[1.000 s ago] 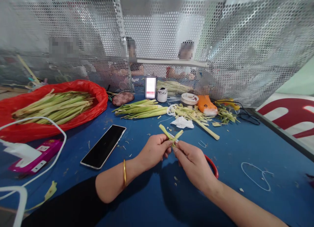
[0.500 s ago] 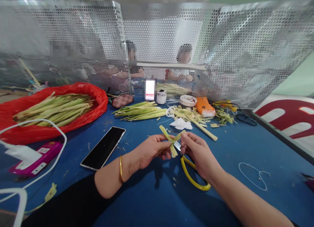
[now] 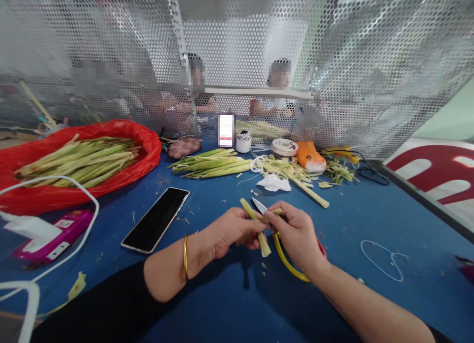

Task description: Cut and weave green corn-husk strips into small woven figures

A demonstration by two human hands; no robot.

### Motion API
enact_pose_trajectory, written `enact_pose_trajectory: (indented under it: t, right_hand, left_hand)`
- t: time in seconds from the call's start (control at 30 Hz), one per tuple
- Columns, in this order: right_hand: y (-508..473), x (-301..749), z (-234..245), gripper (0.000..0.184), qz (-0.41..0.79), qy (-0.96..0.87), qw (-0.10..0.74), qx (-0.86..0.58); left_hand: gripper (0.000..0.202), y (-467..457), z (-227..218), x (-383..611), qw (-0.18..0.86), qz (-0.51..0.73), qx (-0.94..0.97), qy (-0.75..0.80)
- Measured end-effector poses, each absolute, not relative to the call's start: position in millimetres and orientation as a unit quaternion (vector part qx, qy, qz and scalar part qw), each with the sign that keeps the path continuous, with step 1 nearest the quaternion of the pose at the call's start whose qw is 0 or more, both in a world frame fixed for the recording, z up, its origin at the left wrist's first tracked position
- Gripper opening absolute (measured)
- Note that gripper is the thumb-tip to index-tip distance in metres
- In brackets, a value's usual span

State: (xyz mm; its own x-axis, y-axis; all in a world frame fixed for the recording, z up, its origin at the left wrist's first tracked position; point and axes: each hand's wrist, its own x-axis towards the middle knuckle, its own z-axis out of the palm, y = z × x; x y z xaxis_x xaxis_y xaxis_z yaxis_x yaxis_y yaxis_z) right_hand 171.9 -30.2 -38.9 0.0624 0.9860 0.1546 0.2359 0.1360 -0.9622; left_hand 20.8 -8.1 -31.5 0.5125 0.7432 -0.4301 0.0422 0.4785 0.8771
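Note:
My left hand (image 3: 237, 227), with a gold bangle on the wrist, pinches a pale green leaf strip (image 3: 264, 247) between thumb and fingers. The strip slants over the fingertips, its lower end hanging free. My right hand (image 3: 298, 232) is closed beside it, with scissors (image 3: 291, 267) in its grip. A pointed blade shows above the fingers, and the yellow loop handle hangs below the palm. Its thumb and forefinger also press on another short piece of leaf, which reaches toward the left fingertips. Where the pieces cross is partly hidden by the fingers.
A red bag (image 3: 148, 135) of long leaves stands left, by a black-screened phone (image 3: 157, 219) and a purple power strip (image 3: 74, 222). Leaf stalks (image 3: 211, 165), scraps, a tissue (image 3: 274, 183) and a tape roll (image 3: 284, 148) lie ahead, before a perforated metal screen (image 3: 240, 46). People sit behind it.
The scissors' blade has swung up and left, now pointing away above my right fingers. The leaf strip has turned steeper in my left hand, and both hands sit slightly closer together.

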Motion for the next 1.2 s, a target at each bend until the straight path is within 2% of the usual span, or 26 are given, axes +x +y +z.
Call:
enact_pose_trajectory:
  t: [0.23, 0.33, 0.5, 0.63, 0.77, 0.93, 1.2]
  right_hand:
    - [-26, 170, -41, 0.018, 0.431, -0.537, 0.500, -0.525]
    - [-21, 176, -37, 0.019, 0.410, -0.576, 0.472, -0.526]
    - [-19, 190, -24, 0.016, 0.294, -0.692, 0.419, -0.509]
    - [-22, 187, -25, 0.009, 0.345, -0.715, 0.352, -0.496]
    - [-26, 180, -29, 0.014, 0.379, -0.670, 0.393, -0.504]
    - [-31, 177, -32, 0.017, 0.306, -0.663, 0.444, -0.519]
    - [-34, 174, -38, 0.018, 0.279, -0.675, 0.456, -0.508]
  left_hand:
    - [0.022, -9, -25, 21, 0.731, 0.227, 0.473, 0.437]
    - [0.024, -11, -28, 22, 0.720, 0.229, 0.470, 0.455]
    - [0.024, -16, -34, 25, 0.692, 0.192, 0.512, 0.472]
    - [0.026, -20, -33, 27, 0.674, 0.163, 0.554, 0.461]
    - [0.032, -20, -32, 27, 0.678, 0.163, 0.563, 0.443]
    - [0.035, -19, -29, 25, 0.689, 0.162, 0.559, 0.432]
    - [0.039, -23, -25, 26, 0.699, 0.131, 0.549, 0.438]
